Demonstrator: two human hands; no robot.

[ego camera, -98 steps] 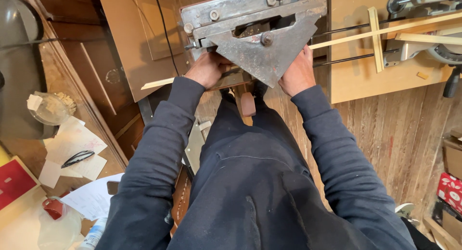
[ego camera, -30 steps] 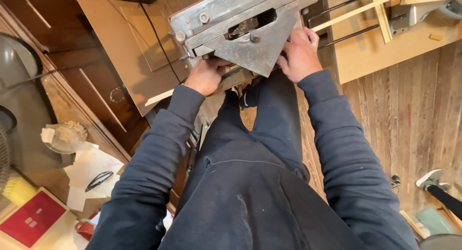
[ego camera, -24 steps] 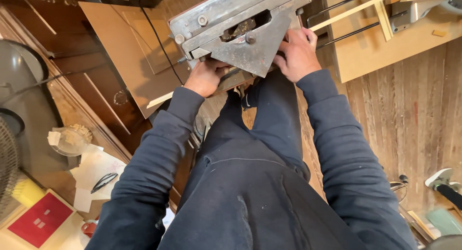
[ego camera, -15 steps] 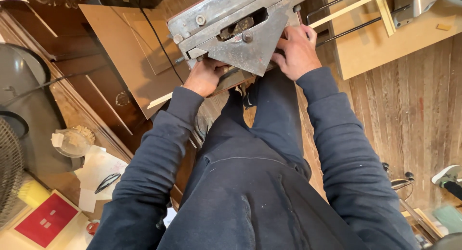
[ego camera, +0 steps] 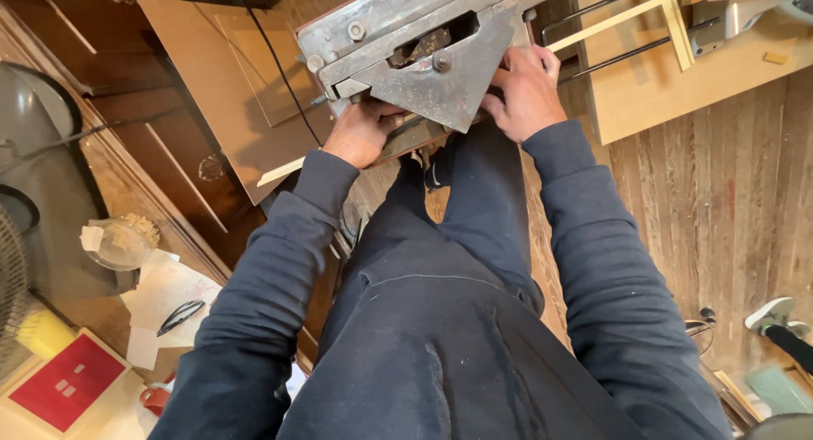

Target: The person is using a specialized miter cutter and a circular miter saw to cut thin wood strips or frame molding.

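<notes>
A heavy grey metal machine part (ego camera: pixel 423 42), with bolts and a triangular plate pointing towards me, is held in front of my body above the wooden floor. My left hand (ego camera: pixel 362 131) grips it from underneath on the left side. My right hand (ego camera: pixel 527 88) clasps its right edge beside the triangular plate. Both arms are in dark blue sleeves. The underside of the part and most of my fingers are hidden.
A brown board (ego camera: pixel 229 84) with a black cable lies at the left. A light wooden panel (ego camera: pixel 694 67) with thin slats and metal rods sits at the upper right. Papers, a glass bowl (ego camera: pixel 118 241) and a red card (ego camera: pixel 63 381) lie at the lower left. Another person's shoe (ego camera: pixel 775 313) shows at the right.
The view has drifted slightly, so the metal part sits a little further right in frame. Both hands keep the same grip on it.
</notes>
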